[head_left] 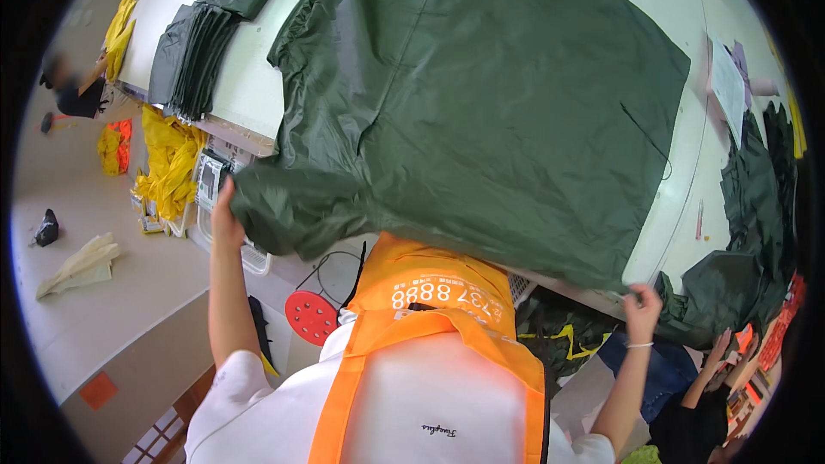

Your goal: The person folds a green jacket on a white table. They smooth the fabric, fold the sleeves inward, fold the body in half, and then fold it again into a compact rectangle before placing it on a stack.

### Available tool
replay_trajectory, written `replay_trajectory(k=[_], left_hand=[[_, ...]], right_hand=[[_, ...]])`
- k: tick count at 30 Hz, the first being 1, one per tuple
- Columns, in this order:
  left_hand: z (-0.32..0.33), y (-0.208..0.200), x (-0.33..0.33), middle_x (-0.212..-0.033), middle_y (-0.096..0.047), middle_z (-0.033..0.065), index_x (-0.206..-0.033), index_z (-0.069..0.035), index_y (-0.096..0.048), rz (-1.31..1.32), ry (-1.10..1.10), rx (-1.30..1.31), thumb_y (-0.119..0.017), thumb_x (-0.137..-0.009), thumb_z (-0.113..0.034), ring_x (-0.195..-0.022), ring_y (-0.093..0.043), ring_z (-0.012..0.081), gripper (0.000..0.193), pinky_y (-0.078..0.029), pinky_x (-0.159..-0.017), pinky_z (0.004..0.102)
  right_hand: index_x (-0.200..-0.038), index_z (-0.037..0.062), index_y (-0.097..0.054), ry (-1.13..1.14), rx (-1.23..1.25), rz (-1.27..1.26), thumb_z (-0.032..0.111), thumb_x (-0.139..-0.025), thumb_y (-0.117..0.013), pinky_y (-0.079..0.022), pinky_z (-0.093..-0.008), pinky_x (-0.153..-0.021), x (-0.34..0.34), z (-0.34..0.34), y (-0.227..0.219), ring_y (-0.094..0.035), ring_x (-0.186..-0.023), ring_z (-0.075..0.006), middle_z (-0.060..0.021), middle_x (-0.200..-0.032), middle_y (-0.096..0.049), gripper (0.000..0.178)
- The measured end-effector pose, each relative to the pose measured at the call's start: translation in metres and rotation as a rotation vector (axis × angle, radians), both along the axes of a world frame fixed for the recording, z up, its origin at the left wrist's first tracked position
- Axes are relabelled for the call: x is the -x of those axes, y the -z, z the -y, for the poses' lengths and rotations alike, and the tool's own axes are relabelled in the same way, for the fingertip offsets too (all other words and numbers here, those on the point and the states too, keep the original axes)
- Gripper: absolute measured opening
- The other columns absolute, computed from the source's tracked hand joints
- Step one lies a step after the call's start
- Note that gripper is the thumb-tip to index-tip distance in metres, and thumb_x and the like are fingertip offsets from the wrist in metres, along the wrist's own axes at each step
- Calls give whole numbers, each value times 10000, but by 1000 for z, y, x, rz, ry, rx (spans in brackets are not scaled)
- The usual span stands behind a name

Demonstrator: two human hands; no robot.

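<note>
A large dark green garment [507,94] of smooth, raincoat-like cloth lies spread over the white table, its near edge hanging toward me. My left hand [226,222] grips its bunched left end, which is lifted off the table edge; part of those fingers is hidden behind the cloth. At the near right corner, my right hand [642,309] is closed in a pinch on the hem. Between the two hands the near edge runs just above my orange apron [430,283]. A thin dark cord [644,135] lies on the garment's right part.
Folded dark green pieces [193,56] are stacked at the far left of the table [249,86]. Yellow cloth [168,155] hangs beside a white basket [255,258]. A red round stool [311,318] stands below. More green cloth [748,198] lies at right, near another person's hands [730,357].
</note>
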State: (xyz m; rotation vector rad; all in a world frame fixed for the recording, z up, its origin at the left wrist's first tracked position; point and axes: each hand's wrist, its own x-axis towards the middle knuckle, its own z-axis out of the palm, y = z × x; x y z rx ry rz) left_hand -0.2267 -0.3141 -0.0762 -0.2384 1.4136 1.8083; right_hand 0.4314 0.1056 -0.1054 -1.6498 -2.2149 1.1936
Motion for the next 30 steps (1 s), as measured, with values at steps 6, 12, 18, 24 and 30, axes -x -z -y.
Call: replay_trajectory(k=[6, 12, 18, 24, 30], left_hand=[[-207, -67, 134, -1024, -660, 60, -1092, -11, -615, -608, 257, -227, -457, -953, -421, -938, -586, 155, 461, -434, -846, 292], [-191, 58, 154, -962, -672, 52, -1160, -27, -604, -839, 280, 550, -606, -877, -326, -562, -506, 91, 412, -421, -528, 232], [-163, 93, 127, -812, -660, 54, -1112, -7, -621, -861, 370, 517, -693, -823, -118, -648, -613, 101, 318, -482, -583, 225], [-153, 105, 102, -768, -663, 66, -882, 58, -666, -917, 157, 340, -671, -825, -53, -671, -621, 119, 125, -498, -626, 241], [-131, 105, 110, -620, -627, 108, -826, 14, -665, -1027, 288, 788, -671, -827, -193, -498, -590, 139, 208, -456, -502, 285]], right_hand=[[-1383, 38, -363, 377, -50, -528, 211, -883, -637, -357, -315, -999, 83, -176, 0, -468, -1174, -220, -141, -1357, -440, 595], [-1339, -42, -403, 452, 189, -362, 406, -905, -575, -325, -336, -1030, 58, -186, 85, -436, -1232, -214, -125, -1346, -469, 647], [-1287, 11, -478, 633, 461, -557, 364, -939, -532, -374, -331, -967, 24, -134, 96, -485, -1156, -165, -54, -1288, -517, 498], [-1004, 51, -543, 480, 106, -198, 333, -948, -530, -422, -250, -714, 28, -110, 96, -502, -838, -96, 9, -930, -550, 287], [-738, 15, -457, 263, -193, -27, 249, -938, -564, -359, -233, -591, 28, -114, 86, -365, -654, -84, 12, -659, -431, 326]])
